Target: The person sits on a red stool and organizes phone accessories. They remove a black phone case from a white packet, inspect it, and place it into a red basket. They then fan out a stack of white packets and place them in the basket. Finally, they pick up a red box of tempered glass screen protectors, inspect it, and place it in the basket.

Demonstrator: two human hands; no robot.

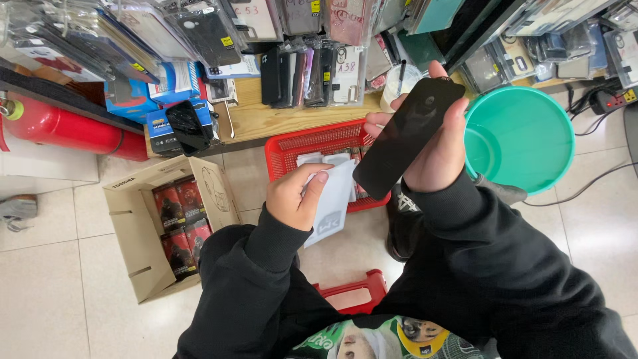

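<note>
— What are the hands doing, there in the middle of the frame?

— The right hand (435,149) is closed around a black screen protector (407,138), fingers along one long edge and thumb behind, so the flat glossy face tilts up toward the camera, likely for a look at it. The left hand (297,197) pinches a white paper sleeve (332,199) between thumb and forefinger, its open end pointing toward the protector.

— And below them?

— A red plastic basket (292,149) on the tiled floor, right under the hands, holding more flat packets, within easy reach. To the right a teal bucket (525,136) stands open; at lower left, a cardboard box (143,219) of red packages.

— Anything behind?

— A low wooden shelf (266,119) at upper centre carries phone cases in clear bags, and a red fire extinguisher (66,126) lies at the left edge.
</note>
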